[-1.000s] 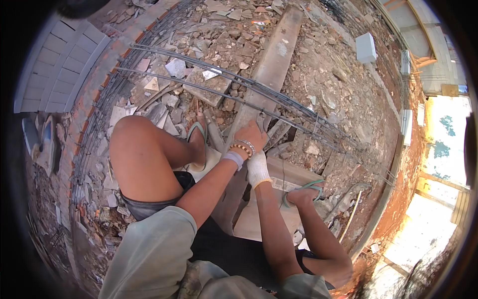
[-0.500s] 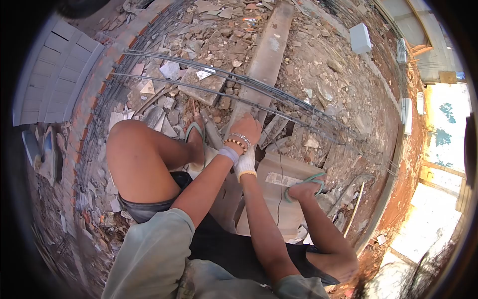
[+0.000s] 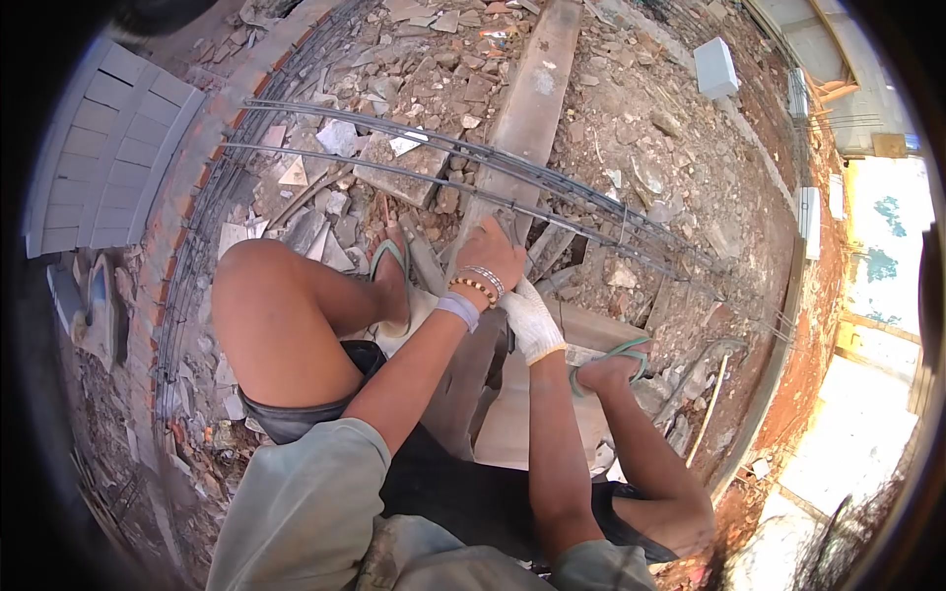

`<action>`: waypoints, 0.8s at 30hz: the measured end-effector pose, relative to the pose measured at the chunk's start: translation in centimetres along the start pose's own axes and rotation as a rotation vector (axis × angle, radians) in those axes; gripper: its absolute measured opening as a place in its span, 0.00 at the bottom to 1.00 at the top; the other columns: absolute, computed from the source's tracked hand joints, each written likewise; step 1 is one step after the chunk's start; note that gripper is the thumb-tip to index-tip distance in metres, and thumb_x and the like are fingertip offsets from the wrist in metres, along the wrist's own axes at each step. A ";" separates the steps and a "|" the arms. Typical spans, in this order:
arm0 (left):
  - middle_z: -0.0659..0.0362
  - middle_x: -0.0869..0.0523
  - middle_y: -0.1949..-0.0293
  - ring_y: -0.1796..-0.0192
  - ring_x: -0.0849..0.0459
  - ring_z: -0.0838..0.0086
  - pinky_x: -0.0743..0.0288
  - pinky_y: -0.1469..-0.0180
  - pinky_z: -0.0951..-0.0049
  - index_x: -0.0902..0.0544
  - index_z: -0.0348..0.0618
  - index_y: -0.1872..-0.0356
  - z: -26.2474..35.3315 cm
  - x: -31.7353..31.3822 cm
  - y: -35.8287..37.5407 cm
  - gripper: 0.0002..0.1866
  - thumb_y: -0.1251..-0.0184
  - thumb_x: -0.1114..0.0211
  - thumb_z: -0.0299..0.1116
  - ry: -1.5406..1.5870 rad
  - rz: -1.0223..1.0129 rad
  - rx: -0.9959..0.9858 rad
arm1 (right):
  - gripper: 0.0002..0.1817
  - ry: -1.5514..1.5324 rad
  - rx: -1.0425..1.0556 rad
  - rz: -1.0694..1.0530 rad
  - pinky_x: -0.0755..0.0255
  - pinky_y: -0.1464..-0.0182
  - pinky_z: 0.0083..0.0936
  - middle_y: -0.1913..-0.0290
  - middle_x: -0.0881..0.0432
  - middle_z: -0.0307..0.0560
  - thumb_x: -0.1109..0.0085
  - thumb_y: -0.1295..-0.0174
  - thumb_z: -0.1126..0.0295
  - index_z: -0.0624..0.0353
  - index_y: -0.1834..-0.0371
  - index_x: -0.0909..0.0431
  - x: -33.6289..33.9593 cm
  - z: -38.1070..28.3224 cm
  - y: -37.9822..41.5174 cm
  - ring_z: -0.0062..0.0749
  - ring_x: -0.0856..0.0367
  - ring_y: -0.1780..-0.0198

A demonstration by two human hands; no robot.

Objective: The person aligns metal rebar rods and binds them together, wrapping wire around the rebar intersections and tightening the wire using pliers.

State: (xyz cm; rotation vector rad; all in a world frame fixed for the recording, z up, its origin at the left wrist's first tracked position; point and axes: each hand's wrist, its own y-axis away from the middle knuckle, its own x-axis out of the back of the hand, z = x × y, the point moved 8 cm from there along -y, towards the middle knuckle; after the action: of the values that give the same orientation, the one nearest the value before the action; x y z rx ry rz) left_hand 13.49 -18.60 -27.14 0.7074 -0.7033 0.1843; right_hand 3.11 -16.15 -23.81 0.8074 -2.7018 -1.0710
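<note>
Rods of thin grey steel (image 3: 532, 173) run long axis aslant over a flat grey-brown plank (image 3: 540, 94), just beyond the bare, braceleted left hand (image 3: 492, 253), the nearer; white-gloved right hand (image 3: 530, 320) behind (fingertips hidden; cannot tell what either grips).

Rubble-strewn ground (image 3: 626, 98) in bright daylight

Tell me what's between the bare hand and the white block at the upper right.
In the head view, long metal rods cross between the left hand and the white block, with broken rubble beyond them.
</note>
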 end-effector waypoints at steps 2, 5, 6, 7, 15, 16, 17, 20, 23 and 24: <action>0.37 0.22 0.47 0.54 0.15 0.47 0.20 0.52 0.54 0.39 0.30 0.38 0.9 0.4 0.0 0.36 0.36 0.40 0.50 -0.023 0.010 -0.048 | 0.31 -0.101 -0.001 -0.007 0.34 0.37 0.24 0.39 0.24 0.46 0.43 0.41 0.77 0.66 0.31 0.36 1.0 1.3 -1.1 0.28 0.26 0.40; 0.33 0.21 0.50 0.53 0.16 0.43 0.20 0.53 0.50 0.40 0.27 0.42 1.4 -0.1 -0.2 0.35 0.36 0.41 0.49 0.012 0.014 -0.088 | 0.32 -0.181 0.035 -0.048 0.33 0.36 0.25 0.37 0.25 0.45 0.43 0.39 0.76 0.66 0.29 0.37 1.7 1.8 -1.6 0.28 0.27 0.38; 0.33 0.21 0.50 0.53 0.16 0.43 0.20 0.53 0.50 0.40 0.27 0.40 1.2 -0.3 -0.1 0.36 0.36 0.41 0.50 0.010 0.012 -0.069 | 0.32 -0.197 0.056 -0.064 0.33 0.36 0.26 0.37 0.25 0.45 0.44 0.38 0.76 0.66 0.28 0.38 1.9 1.8 -1.6 0.27 0.27 0.37; 0.33 0.21 0.49 0.53 0.16 0.43 0.21 0.52 0.50 0.41 0.26 0.39 1.2 -0.4 -0.1 0.38 0.36 0.41 0.50 0.007 0.008 -0.053 | 0.32 -0.192 0.039 -0.082 0.33 0.36 0.26 0.37 0.25 0.45 0.43 0.38 0.76 0.66 0.28 0.38 2.1 2.0 -1.7 0.28 0.26 0.38; 0.34 0.22 0.48 0.51 0.16 0.45 0.21 0.51 0.52 0.40 0.27 0.38 0.9 -0.7 -0.8 0.37 0.35 0.41 0.50 -0.014 0.018 -0.067 | 0.28 -0.282 -0.046 -0.182 0.32 0.38 0.26 0.42 0.21 0.46 0.40 0.41 0.74 0.67 0.35 0.30 2.3 2.6 -2.8 0.29 0.24 0.40; 0.36 0.21 0.49 0.50 0.16 0.47 0.21 0.50 0.53 0.38 0.28 0.39 1.0 -0.8 -1.0 0.35 0.34 0.41 0.50 -0.035 0.021 -0.070 | 0.28 -0.321 -0.067 -0.197 0.31 0.39 0.26 0.42 0.21 0.46 0.40 0.41 0.74 0.67 0.35 0.30 2.3 3.3 -3.1 0.28 0.24 0.41; 0.39 0.21 0.50 0.50 0.16 0.49 0.21 0.50 0.54 0.37 0.30 0.40 1.1 -0.9 -1.2 0.34 0.34 0.41 0.50 -0.055 0.023 -0.072 | 0.27 -0.359 -0.088 -0.211 0.31 0.40 0.26 0.43 0.20 0.45 0.39 0.41 0.73 0.66 0.36 0.29 2.2 4.1 -3.5 0.28 0.24 0.41; 0.40 0.19 0.51 0.50 0.16 0.50 0.20 0.50 0.56 0.35 0.30 0.43 1.4 -0.9 -1.3 0.31 0.34 0.40 0.47 -0.082 0.006 -0.109 | 0.25 -0.263 -0.085 -0.102 0.30 0.42 0.27 0.44 0.19 0.44 0.40 0.40 0.72 0.64 0.38 0.27 2.1 4.5 -3.1 0.28 0.23 0.44; 0.40 0.19 0.52 0.51 0.15 0.50 0.20 0.50 0.56 0.34 0.29 0.45 1.4 -1.0 -1.1 0.29 0.34 0.40 0.45 -0.053 0.057 -0.116 | 0.22 -0.249 -0.129 -0.075 0.29 0.45 0.29 0.46 0.19 0.43 0.40 0.38 0.69 0.62 0.40 0.25 2.3 5.1 -3.0 0.27 0.23 0.47; 0.39 0.19 0.52 0.51 0.15 0.49 0.20 0.50 0.55 0.34 0.28 0.45 1.3 -1.1 -1.1 0.29 0.34 0.40 0.45 -0.038 0.043 -0.103 | 0.22 -0.277 -0.159 -0.093 0.30 0.46 0.29 0.46 0.19 0.42 0.40 0.37 0.67 0.62 0.41 0.24 2.0 5.2 -3.0 0.26 0.23 0.48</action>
State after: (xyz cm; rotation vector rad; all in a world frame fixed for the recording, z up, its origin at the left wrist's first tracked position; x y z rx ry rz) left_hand 12.43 -20.15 -27.72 0.5989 -0.7598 0.1729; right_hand 1.12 -15.88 -29.79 0.8188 -2.7707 -1.4990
